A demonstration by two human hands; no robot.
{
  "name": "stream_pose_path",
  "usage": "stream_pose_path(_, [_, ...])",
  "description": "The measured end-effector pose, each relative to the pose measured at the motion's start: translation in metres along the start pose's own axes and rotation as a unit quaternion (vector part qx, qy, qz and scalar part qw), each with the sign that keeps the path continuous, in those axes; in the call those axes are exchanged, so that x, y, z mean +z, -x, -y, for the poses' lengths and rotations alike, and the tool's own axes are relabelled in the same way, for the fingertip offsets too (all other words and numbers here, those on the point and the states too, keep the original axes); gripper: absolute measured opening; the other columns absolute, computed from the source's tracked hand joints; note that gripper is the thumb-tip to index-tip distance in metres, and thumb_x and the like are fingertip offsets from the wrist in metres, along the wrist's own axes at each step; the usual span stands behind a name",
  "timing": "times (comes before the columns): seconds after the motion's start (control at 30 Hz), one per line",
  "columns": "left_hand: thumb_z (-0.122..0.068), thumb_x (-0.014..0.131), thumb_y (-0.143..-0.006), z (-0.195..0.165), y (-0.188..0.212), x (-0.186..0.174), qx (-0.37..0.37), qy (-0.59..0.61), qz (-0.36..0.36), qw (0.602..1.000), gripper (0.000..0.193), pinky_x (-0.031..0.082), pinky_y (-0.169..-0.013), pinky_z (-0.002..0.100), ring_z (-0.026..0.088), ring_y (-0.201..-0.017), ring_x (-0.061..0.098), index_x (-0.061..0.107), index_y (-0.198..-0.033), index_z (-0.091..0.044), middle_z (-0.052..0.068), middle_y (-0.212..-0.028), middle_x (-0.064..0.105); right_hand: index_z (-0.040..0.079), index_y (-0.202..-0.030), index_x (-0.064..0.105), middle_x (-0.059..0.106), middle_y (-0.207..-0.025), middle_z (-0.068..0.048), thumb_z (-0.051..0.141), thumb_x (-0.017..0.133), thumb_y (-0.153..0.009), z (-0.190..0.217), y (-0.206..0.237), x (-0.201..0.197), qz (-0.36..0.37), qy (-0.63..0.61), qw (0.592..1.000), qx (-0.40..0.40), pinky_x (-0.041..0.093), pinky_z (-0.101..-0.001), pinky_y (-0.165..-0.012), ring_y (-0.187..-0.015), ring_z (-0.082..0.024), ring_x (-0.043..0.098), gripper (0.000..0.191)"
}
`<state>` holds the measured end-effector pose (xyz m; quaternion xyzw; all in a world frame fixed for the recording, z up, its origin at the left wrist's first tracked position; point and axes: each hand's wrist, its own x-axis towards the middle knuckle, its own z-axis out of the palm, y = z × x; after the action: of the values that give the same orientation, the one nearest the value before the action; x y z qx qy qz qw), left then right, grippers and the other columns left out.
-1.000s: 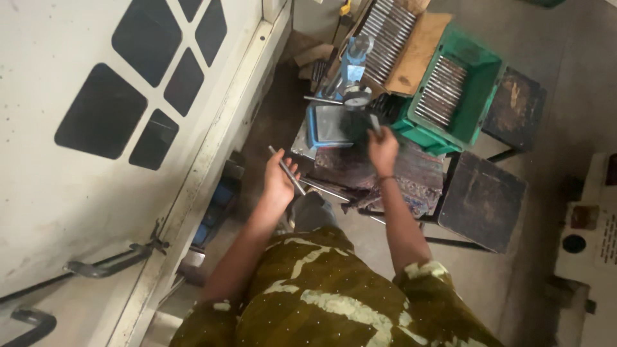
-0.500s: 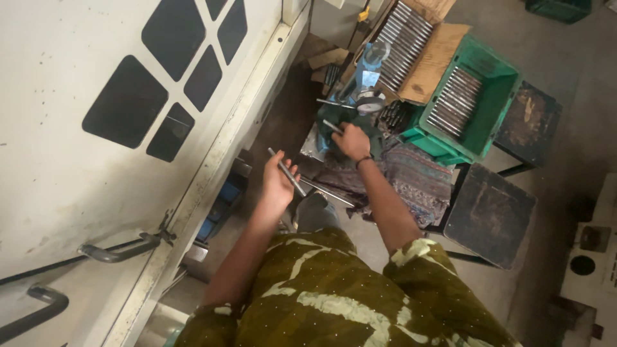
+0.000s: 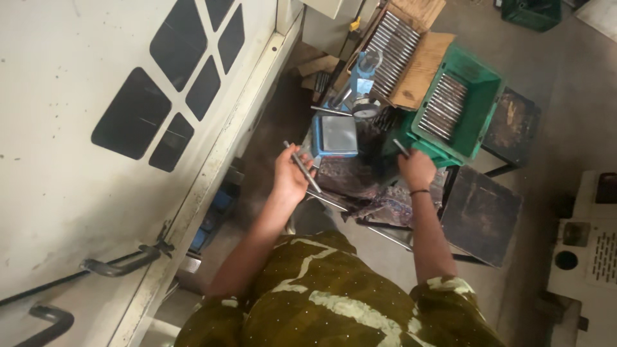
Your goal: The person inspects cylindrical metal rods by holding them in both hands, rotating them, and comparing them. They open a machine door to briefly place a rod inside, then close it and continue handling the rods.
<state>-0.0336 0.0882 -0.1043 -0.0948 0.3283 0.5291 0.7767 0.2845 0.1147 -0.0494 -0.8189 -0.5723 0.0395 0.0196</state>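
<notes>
We saw left hand (image 3: 289, 177) clamped on steel rod (image 3: 302, 167), axis near-right; right hand (image 3: 416, 168) pinched second rod (image 3: 401, 148) beside green crate (image 3: 479, 122).

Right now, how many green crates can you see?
2: one green crate of metal rods ahead of the right hand, another at the top edge. More may be hidden.

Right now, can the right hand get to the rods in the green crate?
Probably yes. The right hand, gripping a metal rod, is beside the green crate; its open top shows the rods with nothing over them.
</notes>
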Motion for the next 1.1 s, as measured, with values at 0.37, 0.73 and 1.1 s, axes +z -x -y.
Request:
stream_pose_path(0.37, [-0.047,0.068,-0.087,0.001,-0.001,-0.001,-0.007,-0.005,-0.012,1.0,0.027,0.037,-0.098,0.044,0.019,-0.097,0.056,0.06,-0.101,-0.026,-0.004,-0.097,0.06,0.005,-0.1,0.074,0.073,-0.093,-0.023,0.04,0.071,-0.099,0.022,0.011,0.017,-0.179,-0.189,0.963,0.07,0.055,-0.0535,-0.079,-0.09,-0.044,0.07,0.034])
stream_pose_path(0.73, [-0.045,0.068,-0.087,-0.003,-0.001,-0.014,-0.002,-0.016,-0.015,1.0,0.023,0.036,-0.1,0.045,0.019,-0.099,0.056,0.06,-0.098,-0.027,-0.005,-0.092,0.062,0.0,-0.101,0.072,0.07,-0.092,-0.029,0.039,0.065,-0.099,0.032,0.02,0.043,-0.145,-0.239,0.96,0.028,0.053,-0.0577,-0.075,-0.088,-0.05,0.067,0.04])
stream_pose_path(1.1, [-0.043,0.067,-0.089,-0.006,0.002,-0.009,-0.005,-0.015,-0.012,1.0,0.021,0.036,-0.102,0.047,0.018,-0.1,0.057,0.059,-0.099,-0.026,-0.006,-0.091,0.062,-0.002,-0.097,0.07,0.075,-0.084,-0.024,0.05,0.054,-0.104,0.03,0.006,0.027,-0.008,-0.303,0.952,0.039,0.053,-0.0507,-0.077,-0.086,-0.041,0.071,0.055])
